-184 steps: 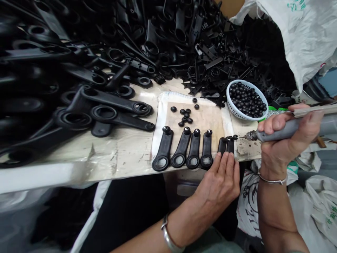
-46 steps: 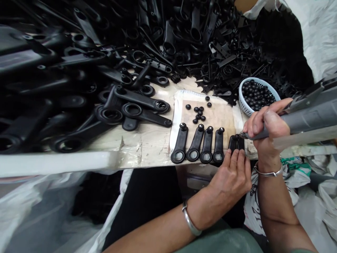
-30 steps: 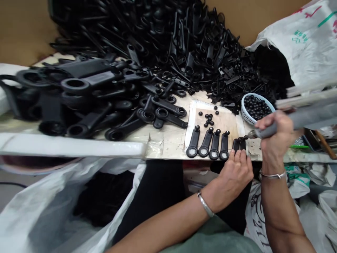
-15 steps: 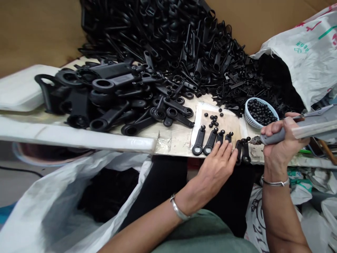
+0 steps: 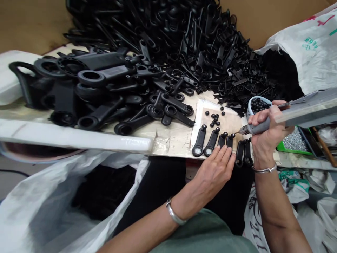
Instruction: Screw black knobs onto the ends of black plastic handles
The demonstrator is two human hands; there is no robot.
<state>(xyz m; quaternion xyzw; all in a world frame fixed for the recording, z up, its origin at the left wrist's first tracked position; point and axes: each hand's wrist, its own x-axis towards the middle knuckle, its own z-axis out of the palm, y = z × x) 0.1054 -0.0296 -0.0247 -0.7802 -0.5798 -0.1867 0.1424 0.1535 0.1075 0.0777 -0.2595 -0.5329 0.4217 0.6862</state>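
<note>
My right hand [image 5: 268, 133] is wrapped round a grey electric screwdriver [image 5: 308, 110]. Its thin bit [image 5: 238, 132] points left, with the tip at the knobbed end of a black crank arm [image 5: 230, 140]. My left hand [image 5: 217, 165] lies palm down, fingers stretched out, its fingertips resting on the lower ends of this arm and the crank arm beside it [image 5: 222, 140]. Two more crank arms [image 5: 200, 140] stand in the row to the left. Another pair [image 5: 240, 154] lies at the table edge, close to my right wrist. Several small black balls [image 5: 216, 117] sit behind the row.
A large heap of black plastic parts [image 5: 158, 42] covers the back of the table. A blue basket of black balls [image 5: 250, 111] is partly behind my right hand. A green tray of small metal pieces [image 5: 296, 140] is at right. An open white bag [image 5: 52, 203] stands below left.
My right hand has brought the screwdriver left, from beside the rightmost pair to the fourth crank arm's end. My left hand stays on the arms. The green tray has come into fuller view.
</note>
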